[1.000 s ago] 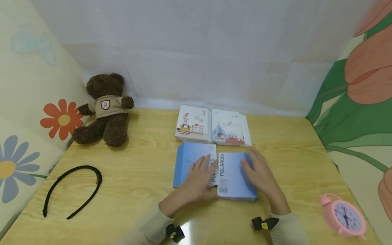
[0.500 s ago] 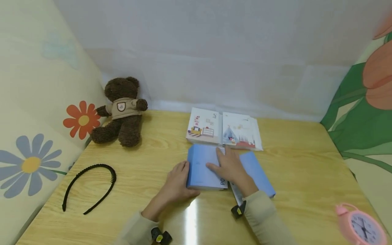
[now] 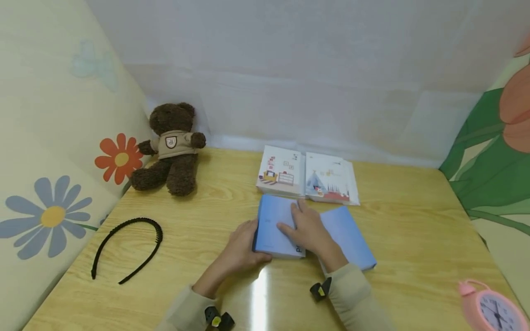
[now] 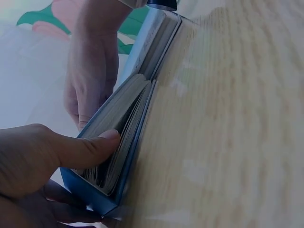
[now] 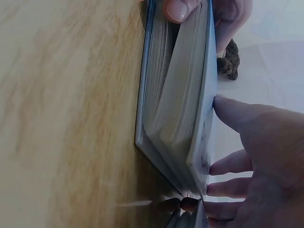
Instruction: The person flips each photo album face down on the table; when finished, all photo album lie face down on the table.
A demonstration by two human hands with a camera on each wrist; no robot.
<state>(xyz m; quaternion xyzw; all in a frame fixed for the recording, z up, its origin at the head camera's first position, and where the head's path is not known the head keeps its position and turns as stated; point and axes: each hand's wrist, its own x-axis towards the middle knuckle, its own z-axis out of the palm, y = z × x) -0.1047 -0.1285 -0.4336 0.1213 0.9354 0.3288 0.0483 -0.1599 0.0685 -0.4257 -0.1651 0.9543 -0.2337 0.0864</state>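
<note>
A thick blue photo album (image 3: 271,223) lies on the wooden table, its page edges towards the person. My left hand (image 3: 240,248) grips its left end, the thumb (image 4: 90,148) pressed on the page edges and the fingers round the blue side. Across the top cover lies my right hand (image 3: 310,227), thumb and fingertips touching it near the right side. A dark gap parts the pages (image 5: 178,99) in the right wrist view. Partly under the right wrist, a second blue album (image 3: 349,236) lies slanted.
Behind the blue albums lie two white picture-covered books (image 3: 281,172) side by side. A brown teddy bear (image 3: 175,151) sits at the back left, with a black headband (image 3: 159,234) in front. A pink alarm clock (image 3: 492,308) stands at the front right.
The hands shift from lying on both blue albums to the left album alone. The left hand now grips its left end; the right hand has crossed onto its cover. The right album has turned aslant.
</note>
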